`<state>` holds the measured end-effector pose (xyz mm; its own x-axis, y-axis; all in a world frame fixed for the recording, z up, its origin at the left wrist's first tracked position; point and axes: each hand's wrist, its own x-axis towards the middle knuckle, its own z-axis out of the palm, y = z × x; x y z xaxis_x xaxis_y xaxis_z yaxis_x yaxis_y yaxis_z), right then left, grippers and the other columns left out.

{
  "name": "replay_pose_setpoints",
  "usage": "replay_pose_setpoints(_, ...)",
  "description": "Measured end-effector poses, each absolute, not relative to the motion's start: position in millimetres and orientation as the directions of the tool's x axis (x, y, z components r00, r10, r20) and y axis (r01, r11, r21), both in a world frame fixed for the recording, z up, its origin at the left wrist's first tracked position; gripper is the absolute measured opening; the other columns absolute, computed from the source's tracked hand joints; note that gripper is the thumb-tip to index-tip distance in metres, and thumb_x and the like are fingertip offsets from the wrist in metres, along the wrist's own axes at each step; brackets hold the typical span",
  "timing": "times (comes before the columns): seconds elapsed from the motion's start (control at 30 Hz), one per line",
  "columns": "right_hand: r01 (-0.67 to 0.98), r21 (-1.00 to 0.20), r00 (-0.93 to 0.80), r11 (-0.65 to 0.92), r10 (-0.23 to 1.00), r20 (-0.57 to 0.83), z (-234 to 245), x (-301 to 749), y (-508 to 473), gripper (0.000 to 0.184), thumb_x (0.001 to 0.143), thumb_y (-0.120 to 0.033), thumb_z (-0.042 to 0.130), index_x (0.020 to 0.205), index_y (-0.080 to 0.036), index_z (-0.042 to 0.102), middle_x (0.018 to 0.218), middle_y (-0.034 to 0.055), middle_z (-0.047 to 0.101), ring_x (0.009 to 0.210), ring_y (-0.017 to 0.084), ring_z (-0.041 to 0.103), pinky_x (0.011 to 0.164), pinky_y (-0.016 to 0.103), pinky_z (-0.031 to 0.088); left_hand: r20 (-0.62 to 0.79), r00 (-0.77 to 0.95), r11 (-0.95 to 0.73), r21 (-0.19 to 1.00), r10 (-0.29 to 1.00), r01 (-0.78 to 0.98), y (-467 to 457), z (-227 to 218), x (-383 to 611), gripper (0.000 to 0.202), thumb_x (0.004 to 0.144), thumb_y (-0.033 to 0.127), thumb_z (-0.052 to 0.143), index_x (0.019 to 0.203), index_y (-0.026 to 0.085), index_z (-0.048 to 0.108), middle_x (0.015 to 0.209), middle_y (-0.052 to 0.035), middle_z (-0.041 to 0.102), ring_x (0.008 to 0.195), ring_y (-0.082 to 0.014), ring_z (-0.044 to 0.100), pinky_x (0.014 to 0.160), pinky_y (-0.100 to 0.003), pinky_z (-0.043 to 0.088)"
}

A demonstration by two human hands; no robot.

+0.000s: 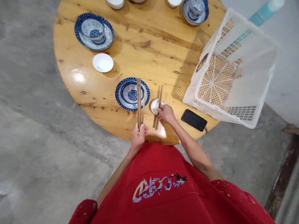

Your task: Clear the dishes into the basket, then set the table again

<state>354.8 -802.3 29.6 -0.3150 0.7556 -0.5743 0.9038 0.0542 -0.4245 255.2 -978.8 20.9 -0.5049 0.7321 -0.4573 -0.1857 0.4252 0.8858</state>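
Several wooden chopsticks (139,102) stick out from my left hand (138,134), which is closed around their lower ends near the table's front edge. Their upper parts pass over a blue-and-white plate (118,99) with a smaller blue-rimmed dish or bowl (132,95) on it. My right hand (166,112) pinches a pair of chopsticks (160,96) at about the middle. That pair crosses over a small white dish (154,106), partly hidden by the hand; whether they touch it I cannot tell.
On the round wooden table (149,62), a black phone (194,120) lies beside a tall white plastic basket (193,90). A white bowl (103,63) and a blue-patterned plate (109,32) with a bowl (99,38) stand left. More bowls (195,18) line the far side.
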Motion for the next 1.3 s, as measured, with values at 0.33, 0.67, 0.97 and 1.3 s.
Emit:
replay_pose_setpoints(0.33,0.918,-0.393,-0.288,0.056,0.775,-0.562,35.3,349.3,-803.8,0.025,0.087,-0.024,0.053,0.068,-0.016,0.067,0.078,0.012,0.075,0.09,0.024,0.074,0.082,0.027,0.051,-0.454,-0.507,0.404,0.89,0.733,-0.214,-981.3,16.9,249.8,0.031,0.093,0.049,0.051,0.086,0.019,0.052,0.071,0.0006,0.064,0.051,-0.0108,0.06,0.051,-0.023,0.048)
replay_pose_setpoints(0.67,0.927,-0.375,-0.252,0.031,0.791,-0.557,36.7,345.9,-804.4,0.02,0.086,-0.025,0.057,0.074,-0.016,0.069,0.08,0.0124,0.075,0.09,0.025,0.073,0.08,0.026,0.05,-0.462,-0.5,0.411,0.886,0.732,-0.216,-981.4,19.4,244.2,0.03,0.092,0.049,0.053,0.086,0.019,0.052,0.07,0.0007,0.064,0.051,-0.0104,0.06,0.051,-0.022,0.048)
replay_pose_setpoints(0.97,0.952,-0.27,-0.271,0.146,0.814,-0.514,46.3,351.3,-806.2,0.033,0.091,-0.036,0.05,0.075,-0.016,0.07,0.083,0.015,0.075,0.093,0.028,0.071,0.08,0.029,0.048,-0.461,-0.465,0.409,0.887,0.756,-0.214,-976.7,24.8,238.9,0.032,0.091,0.05,0.053,0.082,0.019,0.053,0.069,0.0005,0.063,0.051,-0.0106,0.059,0.052,-0.023,0.048)
replay_pose_setpoints(1.3,0.456,-0.844,-0.328,-0.281,0.829,-0.453,67.9,345.7,-833.9,0.039,0.088,-0.056,0.056,0.085,-0.018,0.066,0.064,0.0006,0.064,0.055,0.015,0.062,0.053,0.023,0.049,-0.506,-0.175,0.379,0.796,0.845,-0.472,-959.8,45.6,227.1,0.035,0.089,0.053,0.057,0.087,0.018,0.056,0.069,0.0011,0.06,0.046,-0.0066,0.047,0.045,-0.021,0.035)
